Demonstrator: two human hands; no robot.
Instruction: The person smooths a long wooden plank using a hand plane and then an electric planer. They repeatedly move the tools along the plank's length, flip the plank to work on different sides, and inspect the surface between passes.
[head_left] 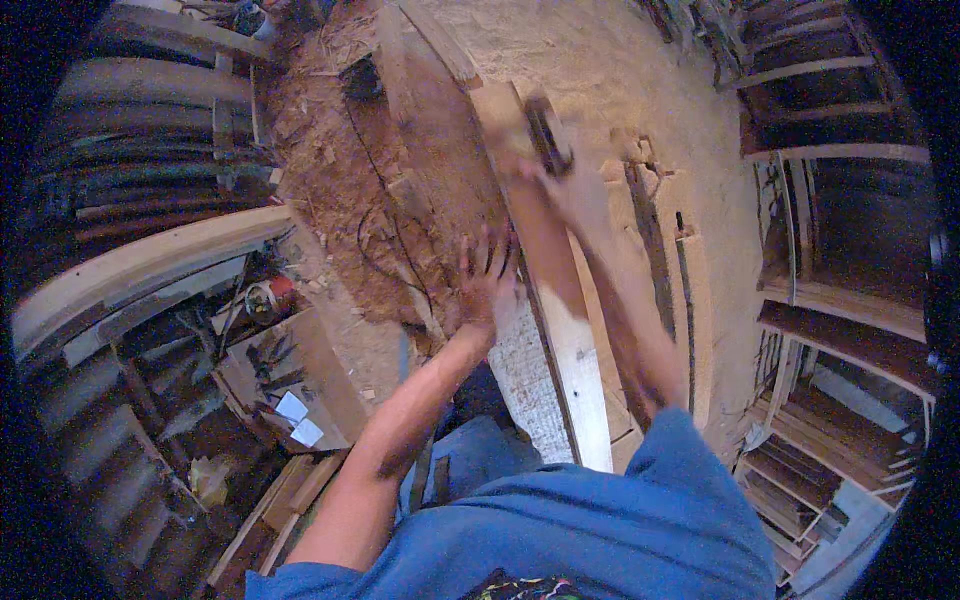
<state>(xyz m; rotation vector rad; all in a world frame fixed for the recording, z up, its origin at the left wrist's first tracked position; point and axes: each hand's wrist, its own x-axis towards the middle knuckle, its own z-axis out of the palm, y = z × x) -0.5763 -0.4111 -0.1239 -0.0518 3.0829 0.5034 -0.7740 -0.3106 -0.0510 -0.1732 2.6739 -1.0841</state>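
A long, narrow wooden board (578, 375) runs away from my body, pale at the near end and browner in shadow farther off. My right hand (568, 190) reaches over its far half, blurred by motion. It appears to grip a dark, curved tool (548, 135), too smeared to name its kind. Left of the board, my left hand (483, 280) has its fingers spread, somewhat blurred. Its fingertips are close to the board's left side; whether they touch it I cannot tell. Below that hand lies a rough, whitish surface (530, 370) beside the board.
Sawdust (690, 130) and wood shavings cover the floor. A dark cable (378, 180) trails along the left. Thick timbers with cut slots (660, 230) lie to the right. Wooden racks (840, 230) stand at far right, stacked boards (150, 120) at far left, and a red container (272, 298) nearer.
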